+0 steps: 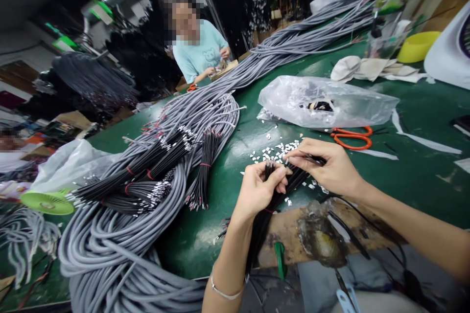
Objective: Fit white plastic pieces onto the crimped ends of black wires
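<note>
from where i stand, the left hand (259, 188) is closed around a bunch of black leads (261, 230), their tips upright above the fist, over the near edge of the green surface (414, 171). the right hand (328, 164) meets it there, pinching something slim and dark; i can't tell quite what. with fingertips that close, a slip could nip a thumb or bend a tip. if the left grip eased, the leads could slide apart and lose their even ends.

loose white bits (290, 149) lie just beyond the fingers, so a sleeve or a dragged lead could sweep them about, or carry one in among the bunch. a thin black cord (362, 212) runs under the right forearm, near a crusted lump (323, 242) on the wooden board (282, 230); a low elbow might snag it. the orange-handled scissors (354, 147) sit near the right wrist, easily knocked.
</note>
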Motion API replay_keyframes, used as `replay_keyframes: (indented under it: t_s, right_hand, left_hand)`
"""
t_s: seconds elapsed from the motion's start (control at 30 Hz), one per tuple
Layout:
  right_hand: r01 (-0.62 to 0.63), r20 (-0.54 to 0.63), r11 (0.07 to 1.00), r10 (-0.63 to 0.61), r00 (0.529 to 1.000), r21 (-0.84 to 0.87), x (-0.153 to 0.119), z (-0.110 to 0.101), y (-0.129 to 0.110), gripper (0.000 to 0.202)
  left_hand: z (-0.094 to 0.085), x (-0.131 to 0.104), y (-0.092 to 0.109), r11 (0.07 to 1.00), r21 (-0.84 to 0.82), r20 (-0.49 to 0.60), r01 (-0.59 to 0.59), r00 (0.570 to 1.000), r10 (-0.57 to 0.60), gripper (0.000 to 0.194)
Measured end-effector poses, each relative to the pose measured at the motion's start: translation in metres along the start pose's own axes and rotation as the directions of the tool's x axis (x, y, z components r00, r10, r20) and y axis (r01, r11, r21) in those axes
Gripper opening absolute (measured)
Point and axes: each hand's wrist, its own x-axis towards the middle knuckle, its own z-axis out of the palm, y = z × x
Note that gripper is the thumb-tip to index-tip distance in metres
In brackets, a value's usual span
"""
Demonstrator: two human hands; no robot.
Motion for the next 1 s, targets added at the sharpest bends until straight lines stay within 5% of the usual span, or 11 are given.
replay_keyframes:
  t_s: [0.23,0.67,0.83,1.0]
  right_hand:
    - [0.079,0.012,0.991,-0.078,0.997,-0.110,-0.002,0.000,-0.001,0.008]
    - [-0.106,0.027,0.968,0.115,0.993,-0.227,-0.006,0.008,0.003,0.007]
    - [-0.070,-0.054,0.953,0.057,0.997,-0.294,-0.005,0.006,-0.004,0.006]
    - [-0.012,-0.127,0.968,-0.021,0.992,-0.251,-0.006,0.005,0.000,0.009]
  left_hand:
    - [0.004,0.001,0.002,1.000,-0.004,-0.056,0.031,0.998,-0.032,0.026]
    - [0.011,0.007,-0.017,0.994,0.099,-0.263,0.035,0.965,-0.008,0.022]
    - [0.003,0.009,-0.015,0.999,0.048,-0.395,0.019,0.919,0.001,0.023]
    - [-0.009,0.008,-0.014,0.951,0.307,-0.313,0.041,0.948,0.061,0.023]
